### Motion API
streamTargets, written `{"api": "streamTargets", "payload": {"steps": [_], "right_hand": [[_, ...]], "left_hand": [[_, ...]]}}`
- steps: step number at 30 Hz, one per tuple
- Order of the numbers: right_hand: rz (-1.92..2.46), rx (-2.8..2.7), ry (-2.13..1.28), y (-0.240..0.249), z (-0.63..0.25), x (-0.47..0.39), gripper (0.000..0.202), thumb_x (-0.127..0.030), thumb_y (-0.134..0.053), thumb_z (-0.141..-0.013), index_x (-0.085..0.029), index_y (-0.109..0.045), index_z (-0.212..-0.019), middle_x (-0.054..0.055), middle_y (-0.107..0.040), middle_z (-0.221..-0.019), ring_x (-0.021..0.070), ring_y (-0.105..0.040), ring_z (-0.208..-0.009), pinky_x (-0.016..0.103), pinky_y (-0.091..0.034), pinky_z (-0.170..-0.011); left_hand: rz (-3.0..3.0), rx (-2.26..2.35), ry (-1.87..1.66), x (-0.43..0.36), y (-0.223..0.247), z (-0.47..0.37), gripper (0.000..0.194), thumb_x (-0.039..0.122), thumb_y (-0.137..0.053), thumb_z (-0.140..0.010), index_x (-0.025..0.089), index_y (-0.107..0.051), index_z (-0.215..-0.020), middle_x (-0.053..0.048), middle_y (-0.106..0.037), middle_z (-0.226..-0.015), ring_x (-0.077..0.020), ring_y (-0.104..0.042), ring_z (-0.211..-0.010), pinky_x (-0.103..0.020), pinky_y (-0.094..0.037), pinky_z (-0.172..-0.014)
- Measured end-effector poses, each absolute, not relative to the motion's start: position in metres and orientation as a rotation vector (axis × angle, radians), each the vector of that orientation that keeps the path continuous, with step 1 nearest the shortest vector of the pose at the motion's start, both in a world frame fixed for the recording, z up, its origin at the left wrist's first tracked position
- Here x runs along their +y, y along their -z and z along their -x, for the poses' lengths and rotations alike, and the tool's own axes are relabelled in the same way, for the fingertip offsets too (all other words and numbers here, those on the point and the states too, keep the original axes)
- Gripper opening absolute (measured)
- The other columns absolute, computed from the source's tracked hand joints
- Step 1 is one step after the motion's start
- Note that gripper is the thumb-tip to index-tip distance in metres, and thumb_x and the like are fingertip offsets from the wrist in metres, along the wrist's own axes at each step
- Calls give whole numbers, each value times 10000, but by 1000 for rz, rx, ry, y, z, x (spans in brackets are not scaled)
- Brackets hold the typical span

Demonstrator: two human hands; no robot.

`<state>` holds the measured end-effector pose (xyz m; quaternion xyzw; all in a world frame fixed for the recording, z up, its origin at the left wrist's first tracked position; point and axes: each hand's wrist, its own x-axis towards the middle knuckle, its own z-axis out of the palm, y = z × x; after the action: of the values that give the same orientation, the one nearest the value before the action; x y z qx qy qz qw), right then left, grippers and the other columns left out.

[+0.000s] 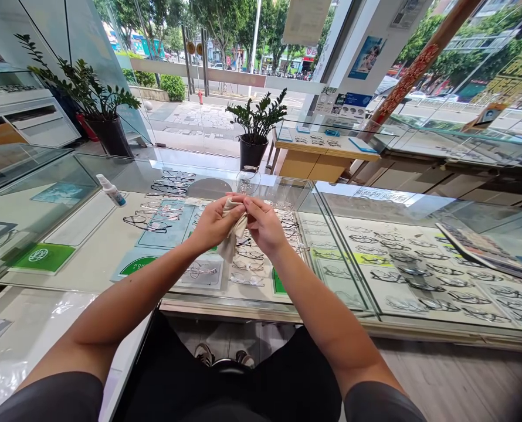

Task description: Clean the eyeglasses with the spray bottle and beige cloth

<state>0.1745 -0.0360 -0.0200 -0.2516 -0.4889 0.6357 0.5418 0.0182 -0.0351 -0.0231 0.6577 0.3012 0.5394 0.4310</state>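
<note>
Over the glass display counter, my left hand [217, 224] is closed on a beige cloth [240, 225], its thumb pressing into the folds. Right beside it, my right hand [266, 227] has thumb and fingers pinched together against the cloth's edge. Whatever else lies between the fingertips is hidden by the cloth and hands. Below both hands, rows of eyeglasses [248, 265] lie in the case. A white spray bottle [111, 190] stands on the counter to the left, and several dark-framed glasses [149, 223] are nearer to my left hand.
Another glass case [419, 269] full of eyeglasses adjoins on the right, with a flat printed board [481, 249] on top. A round clear piece [247, 180] is just beyond my hands. Potted plants [253, 149] stand behind the counter, before the glass front.
</note>
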Motion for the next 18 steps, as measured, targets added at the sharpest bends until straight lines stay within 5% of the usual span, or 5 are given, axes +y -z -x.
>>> {"api": "streamTargets", "payload": {"steps": [7, 13, 18], "right_hand": [[594, -1194, -1412, 19, -180, -31, 324, -590, -914, -811, -286, -889, -920, 52, -820, -1293, 279, -700, -1321, 428, -588, -1124], [614, -1171, -1375, 16, -189, -26, 286, -580, -860, -872, -295, -850, -898, 47, -791, -1329, 250, -725, -1171, 405, -626, -955], [569, -1217, -1293, 14, -194, -24, 237, -542, -842, -918, -309, -858, -882, 34, -777, -1312, 264, -668, -1348, 459, -533, -1187]], "left_hand": [[-1631, 696, -1194, -29, 20, -12, 633, 757, -784, -909, 147, -818, -1074, -21, -697, -809, -157, -587, -748, -268, -470, -706], [-1635, 750, -1233, -23, 16, -5, 637, 788, -709, -953, 154, -747, -906, -5, -629, -746, -123, -484, -647, -259, -386, -598], [-1527, 823, -1364, -13, 14, 4, 673, 832, -753, -888, 164, -717, -816, -7, -630, -690, -119, -498, -602, -260, -384, -562]]}}
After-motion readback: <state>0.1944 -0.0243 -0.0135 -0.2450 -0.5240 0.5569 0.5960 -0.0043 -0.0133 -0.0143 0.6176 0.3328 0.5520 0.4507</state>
